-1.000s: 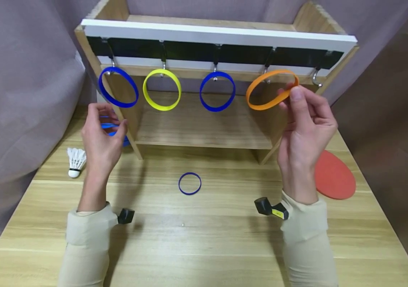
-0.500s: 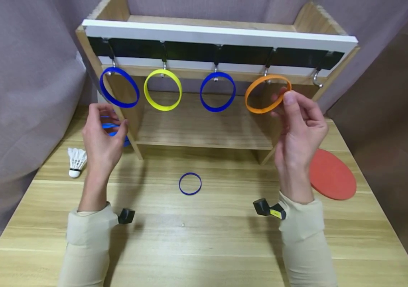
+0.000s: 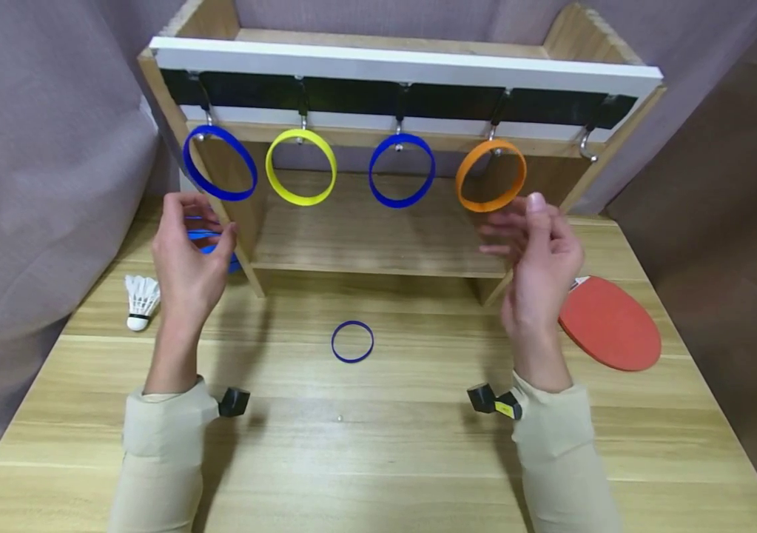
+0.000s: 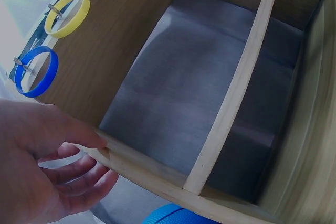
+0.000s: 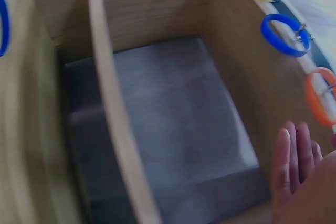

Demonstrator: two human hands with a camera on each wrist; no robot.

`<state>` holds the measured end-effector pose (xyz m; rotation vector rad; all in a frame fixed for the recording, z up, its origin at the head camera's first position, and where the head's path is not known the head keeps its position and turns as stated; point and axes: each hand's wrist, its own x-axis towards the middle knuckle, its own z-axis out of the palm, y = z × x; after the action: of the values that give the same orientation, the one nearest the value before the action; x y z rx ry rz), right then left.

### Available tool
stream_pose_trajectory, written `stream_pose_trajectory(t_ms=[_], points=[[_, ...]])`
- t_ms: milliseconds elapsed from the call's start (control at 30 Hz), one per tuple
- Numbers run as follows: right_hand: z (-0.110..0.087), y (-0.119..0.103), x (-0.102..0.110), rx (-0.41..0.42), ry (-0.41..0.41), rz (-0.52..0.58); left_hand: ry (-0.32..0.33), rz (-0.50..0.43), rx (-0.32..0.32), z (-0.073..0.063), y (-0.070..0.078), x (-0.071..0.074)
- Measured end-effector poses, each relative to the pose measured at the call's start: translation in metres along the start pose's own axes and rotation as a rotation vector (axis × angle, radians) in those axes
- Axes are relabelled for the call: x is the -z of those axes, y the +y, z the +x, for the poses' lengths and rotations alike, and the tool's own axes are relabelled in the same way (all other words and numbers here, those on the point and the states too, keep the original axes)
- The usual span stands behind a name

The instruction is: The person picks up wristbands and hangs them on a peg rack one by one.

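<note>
An orange silicone wristband [image 3: 465,180] hangs from the fourth hook of a rack on the wooden shelf [image 3: 378,222]. Just below it is my right hand [image 3: 541,266], fingers apart and holding nothing. Blue [image 3: 188,164], yellow [image 3: 273,178] and blue [image 3: 374,180] wristbands hang on the three hooks to the left. My left hand [image 3: 185,270] grips the shelf's left side panel, thumb on the inner side and fingers outside, as the left wrist view shows. A dark blue wristband [image 3: 334,349] lies flat on the table [image 3: 378,459].
The fifth hook [image 3: 587,148] at the right end is bare. A red table tennis paddle [image 3: 611,326] lies on the right, and a shuttlecock [image 3: 141,300] on the left. Something bright blue [image 4: 178,215] stands outside the shelf's left panel. Grey curtains surround the table.
My right hand has let go of the orange wristband and moved down and left; the band now hangs on the fourth hook. My left hand has stayed on the panel.
</note>
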<state>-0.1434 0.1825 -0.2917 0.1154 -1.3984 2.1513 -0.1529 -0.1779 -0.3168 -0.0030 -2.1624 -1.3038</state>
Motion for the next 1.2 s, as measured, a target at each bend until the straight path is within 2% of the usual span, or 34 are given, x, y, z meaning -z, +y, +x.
stream_pose_trajectory(t_ms=[67, 167, 367, 433, 500, 600, 767, 967, 1200], points=[[-0.003, 0.008, 0.005, -0.066, -0.08, -0.069, -0.001, 0.0, 0.0, 0.0, 0.0, 0.0], [-0.006, 0.017, 0.011, -0.165, -0.282, -0.248, -0.002, -0.004, -0.002, 0.0, 0.0, 0.0], [-0.018, 0.024, 0.006, -0.308, -0.835, -0.803, -0.001, -0.005, -0.008, 0.001, 0.0, 0.0], [-0.026, 0.027, -0.001, -0.319, -0.964, -0.993, -0.002, -0.005, -0.008, 0.001, 0.0, 0.0], [-0.035, 0.033, -0.009, -0.305, -1.039, -1.148, -0.002, -0.002, -0.008, 0.002, 0.0, 0.001], [-0.048, 0.046, -0.019, -0.281, -1.07, -1.316, 0.002, -0.003, -0.007, 0.002, 0.0, 0.001], [-0.065, 0.07, -0.026, -0.282, -1.092, -1.458, 0.0, 0.0, -0.006, 0.001, 0.0, -0.001], [-0.071, 0.087, -0.023, -0.241, -1.11, -1.504, -0.001, 0.003, -0.005, 0.0, -0.001, -0.001], [-0.071, 0.095, -0.022, -0.216, -1.099, -1.487, 0.004, 0.009, -0.008, 0.0, -0.002, 0.0]])
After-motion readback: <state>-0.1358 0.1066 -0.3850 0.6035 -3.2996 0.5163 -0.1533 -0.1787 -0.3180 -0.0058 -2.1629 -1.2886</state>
